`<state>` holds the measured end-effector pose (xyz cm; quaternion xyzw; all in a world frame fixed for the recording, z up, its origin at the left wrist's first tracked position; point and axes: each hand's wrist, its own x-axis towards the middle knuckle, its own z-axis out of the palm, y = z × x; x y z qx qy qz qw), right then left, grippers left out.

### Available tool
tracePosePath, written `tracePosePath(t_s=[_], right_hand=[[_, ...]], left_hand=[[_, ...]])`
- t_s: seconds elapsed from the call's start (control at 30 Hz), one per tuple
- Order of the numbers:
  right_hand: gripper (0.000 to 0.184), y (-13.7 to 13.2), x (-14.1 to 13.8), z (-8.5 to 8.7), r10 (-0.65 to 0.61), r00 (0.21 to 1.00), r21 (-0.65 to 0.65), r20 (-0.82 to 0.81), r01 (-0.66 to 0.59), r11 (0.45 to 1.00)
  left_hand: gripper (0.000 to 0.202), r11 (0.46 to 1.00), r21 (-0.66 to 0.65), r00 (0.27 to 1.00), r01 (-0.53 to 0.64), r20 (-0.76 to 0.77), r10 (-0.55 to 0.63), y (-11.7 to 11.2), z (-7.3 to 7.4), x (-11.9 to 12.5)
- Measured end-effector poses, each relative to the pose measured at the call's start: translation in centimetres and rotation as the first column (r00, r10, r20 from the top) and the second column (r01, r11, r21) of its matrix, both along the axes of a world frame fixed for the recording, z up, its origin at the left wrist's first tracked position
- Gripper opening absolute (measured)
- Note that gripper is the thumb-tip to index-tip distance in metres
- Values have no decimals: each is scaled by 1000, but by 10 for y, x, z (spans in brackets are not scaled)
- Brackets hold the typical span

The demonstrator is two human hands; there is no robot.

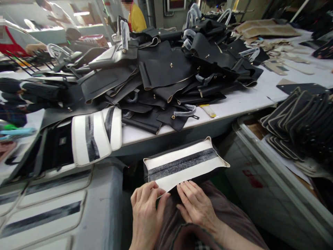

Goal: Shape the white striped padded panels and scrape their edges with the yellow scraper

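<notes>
Your left hand is nearly closed, thumb and fingertips drawn together on the near edge of the white panel, between the panel's 7 and 8 o'clock. Your right hand is just beside it at 3 o'clock, its fingers straight and side by side, their tips on the same edge at the panel's 6 o'clock. The right thumb is bent below them, and you cannot tell from this view whether that hand grips or only presses.

The panel lies at 12 o'clock from your hands, striped side up, tilted with its right end farther from you. The stripe is dark grey; corners at the panel's 10, 1 and 3 o'clock stand up in points. Black material shows around it, and your lap is just under your hands.

At 10 o'clock a stack of similar striped pieces overhangs the edge of the table. More striped pieces lie at 9 o'clock. At 12 o'clock, past the panel, a heap of black bags covers much of the table, with a yellow-ended tool at 1 o'clock. Black flaps stand bunched at 2 o'clock.
</notes>
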<state>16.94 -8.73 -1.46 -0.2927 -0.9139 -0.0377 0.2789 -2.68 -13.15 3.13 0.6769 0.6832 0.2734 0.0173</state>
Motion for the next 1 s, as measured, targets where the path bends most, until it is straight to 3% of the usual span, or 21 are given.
tracePosePath(t_s=[0.23,0.43,0.7,0.87,1.0], right_hand=[[41,-1,-2,5,-17,1000,-10,7,17,1000],[41,0,-10,-1,34,999,-4,-25,-34,999],[40,-2,-19,-2,66,996,18,-62,-65,998],[39,-2,-26,-2,83,993,47,-84,-79,996],[38,0,-29,1,82,994,50,-78,-78,996]], left_hand=[[4,996,-37,990,84,116,-79,-2,-10,-7],[4,999,-39,969,-11,245,20,-5,-19,-7],[3,997,0,942,-82,327,78,-13,-21,-1],[7,981,30,865,-194,476,157,-12,-29,13],[12,961,21,746,-276,635,201,-10,-37,22]])
